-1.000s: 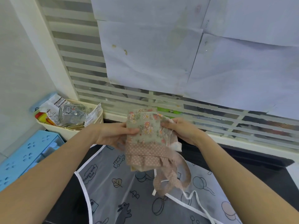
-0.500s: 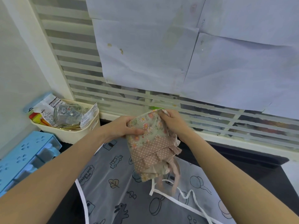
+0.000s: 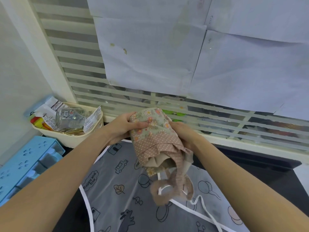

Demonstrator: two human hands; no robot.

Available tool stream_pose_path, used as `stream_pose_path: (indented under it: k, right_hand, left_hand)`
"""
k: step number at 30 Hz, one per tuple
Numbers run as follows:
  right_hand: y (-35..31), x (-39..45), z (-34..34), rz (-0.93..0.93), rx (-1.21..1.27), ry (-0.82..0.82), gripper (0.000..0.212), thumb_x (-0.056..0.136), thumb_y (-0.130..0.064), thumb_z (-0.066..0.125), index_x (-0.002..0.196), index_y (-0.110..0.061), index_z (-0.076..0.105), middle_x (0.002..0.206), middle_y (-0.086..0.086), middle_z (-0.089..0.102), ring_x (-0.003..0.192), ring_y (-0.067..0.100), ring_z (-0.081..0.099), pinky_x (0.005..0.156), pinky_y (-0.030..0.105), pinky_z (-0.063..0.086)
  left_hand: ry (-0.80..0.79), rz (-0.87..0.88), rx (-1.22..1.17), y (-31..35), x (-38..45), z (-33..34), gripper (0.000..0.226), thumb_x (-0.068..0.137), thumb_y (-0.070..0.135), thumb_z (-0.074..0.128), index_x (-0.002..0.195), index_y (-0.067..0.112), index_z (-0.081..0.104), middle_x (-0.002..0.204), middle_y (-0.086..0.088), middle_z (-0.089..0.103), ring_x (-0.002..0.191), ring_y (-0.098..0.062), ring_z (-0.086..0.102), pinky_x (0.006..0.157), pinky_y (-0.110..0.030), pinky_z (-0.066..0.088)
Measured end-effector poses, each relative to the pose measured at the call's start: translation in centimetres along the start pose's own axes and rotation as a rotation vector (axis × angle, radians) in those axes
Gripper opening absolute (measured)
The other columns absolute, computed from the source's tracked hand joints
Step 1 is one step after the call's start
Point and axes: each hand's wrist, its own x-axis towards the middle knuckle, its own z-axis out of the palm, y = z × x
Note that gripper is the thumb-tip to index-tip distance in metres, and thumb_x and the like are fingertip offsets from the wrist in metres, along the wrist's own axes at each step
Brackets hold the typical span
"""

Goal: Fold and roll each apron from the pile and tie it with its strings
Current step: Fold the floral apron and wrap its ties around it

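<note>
The step in hand looks like the tying stage: the floral apron [image 3: 151,131] is already rolled into a bundle and its polka-dot strings [image 3: 177,180] hang loose below it. To do it well, 1 hand should keep steady pressure on the roll so the layers do not spring open, while the other gathers the dangling strings and winds them around the middle of the bundle, over the dotted band where the ruffles bunch. The lower end of the roll looks slack, with folds gaping, so the wrap should pull snug before any knot. The strings trail onto the grey printed apron [image 3: 117,190] lying flat underneath, close to its white ties [image 3: 203,205]; I would lift them clear first so the 2 sets do not tangle.

The left hand [image 3: 124,126] grips the upper left side of the roll, thumb laid across the floral front and fingers curled behind. The right hand [image 3: 181,131] clasps the right side, its fingers wrapped round the back and mostly hidden by the cloth. The bundle sits between both hands, held up off the surface, tilted so its top lies beyond the left thumb and its open end drops below and inside the right wrist. The strings hang under the right hand, nearer the body.
</note>
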Motion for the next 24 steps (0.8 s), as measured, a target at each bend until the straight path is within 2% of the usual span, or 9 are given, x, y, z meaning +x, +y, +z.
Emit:
stream_pose_path:
  k: [2, 5, 8, 10, 13, 17, 20, 22, 24]
  right_hand:
    - [-0.1, 0.3, -0.1, -0.032, 0.024, 0.071, 0.031, 0.1, -0.032, 0.045, 0.094, -0.006, 0.062, 0.082, 0.004, 0.067, 0.067, 0.013, 0.064, 0.052, 0.018, 0.052]
    - [0.1, 0.8, -0.1, -0.1, 0.056, 0.187, 0.035, 0.1, -0.034, 0.043, 0.091, -0.007, 0.063, 0.098, 0.024, 0.068, 0.077, 0.028, 0.063, 0.07, 0.033, 0.051]
    - [0.7, 1.3, 0.3, -0.217, -0.092, 0.288, 0.037, 0.1, -0.036, 0.038, 0.078, -0.011, 0.056, 0.079, 0.029, 0.06, 0.065, 0.026, 0.053, 0.062, 0.033, 0.04]
    - [0.4, 0.7, 0.8, -0.346, -0.201, 0.276, 0.039, 0.102, -0.031, 0.035, 0.072, -0.011, 0.048, 0.062, 0.016, 0.047, 0.055, 0.021, 0.045, 0.056, 0.03, 0.035]
    - [-0.3, 0.0, 1.7, -0.485, -0.308, 0.204, 0.042, 0.102, -0.026, 0.037, 0.063, -0.012, 0.041, 0.058, 0.005, 0.039, 0.053, 0.014, 0.038, 0.054, 0.025, 0.031]
    - [-1.2, -0.6, 3.0, -0.43, -0.296, 0.018, 0.049, 0.1, -0.031, 0.042, 0.093, 0.017, 0.052, 0.084, 0.011, 0.053, 0.074, 0.023, 0.048, 0.07, 0.036, 0.04]
    - [-1.8, -1.3, 2.1, -0.296, -0.257, -0.247, 0.022, 0.097, -0.024, 0.052, 0.108, -0.006, 0.055, 0.087, -0.001, 0.066, 0.079, 0.016, 0.063, 0.073, 0.026, 0.05]
    - [-2.1, -1.7, 1.5, -0.226, -0.312, -0.427, 0.05, 0.089, -0.014, 0.062, 0.134, -0.022, 0.041, 0.111, -0.01, 0.065, 0.104, 0.01, 0.064, 0.088, 0.028, 0.052]
    - [-2.3, -2.0, 1.5, -0.199, -0.366, -0.477, 0.076, 0.082, -0.004, 0.068, 0.143, -0.028, 0.029, 0.122, -0.012, 0.059, 0.112, 0.007, 0.058, 0.097, 0.03, 0.048]
  left_hand:
    - [0.106, 0.0, 0.051, 0.0, 0.3, 0.1, 0.056, 0.07, 0.017, 0.075, 0.121, 0.013, 0.051, 0.117, -0.012, 0.063, 0.096, -0.024, 0.066, 0.071, -0.033, 0.058]
    - [0.252, -0.052, 0.267, -0.3, 0.6, 0.6, 0.055, 0.085, 0.026, 0.067, 0.133, 0.018, 0.041, 0.119, -0.005, 0.054, 0.099, -0.02, 0.059, 0.086, -0.039, 0.052]
    - [0.217, -0.111, 0.491, -0.3, 0.7, 2.6, 0.04, 0.098, 0.029, 0.047, 0.136, 0.018, 0.04, 0.121, -0.002, 0.053, 0.099, -0.015, 0.05, 0.086, -0.031, 0.044]
    - [0.155, -0.19, 0.327, -0.1, 0.6, 3.4, 0.035, 0.097, 0.036, 0.047, 0.125, 0.016, 0.052, 0.12, -0.002, 0.058, 0.106, -0.019, 0.054, 0.095, -0.037, 0.044]
    - [0.051, -0.151, 0.105, -0.3, 0.5, 3.4, 0.037, 0.086, 0.041, 0.061, 0.114, 0.016, 0.062, 0.109, -0.007, 0.068, 0.1, -0.024, 0.062, 0.093, -0.041, 0.048]
    - [0.012, -0.082, -0.035, -1.1, 0.8, 3.6, 0.046, 0.073, 0.018, 0.073, 0.116, 0.005, 0.062, 0.106, -0.014, 0.07, 0.091, -0.025, 0.067, 0.08, -0.033, 0.056]
    - [0.08, -0.084, -0.034, -1.1, 0.8, 2.7, 0.041, 0.075, 0.015, 0.073, 0.114, 0.008, 0.062, 0.096, -0.009, 0.072, 0.082, -0.02, 0.07, 0.068, -0.028, 0.056]
    - [0.126, -0.081, -0.062, -1.2, 0.7, 2.0, 0.039, 0.076, 0.015, 0.072, 0.113, 0.009, 0.061, 0.093, -0.007, 0.073, 0.079, -0.017, 0.07, 0.063, -0.025, 0.055]
    - [0.131, -0.076, -0.095, -1.5, 0.6, 1.7, 0.045, 0.072, 0.015, 0.073, 0.115, 0.008, 0.06, 0.098, -0.007, 0.072, 0.083, -0.018, 0.07, 0.065, -0.026, 0.055]
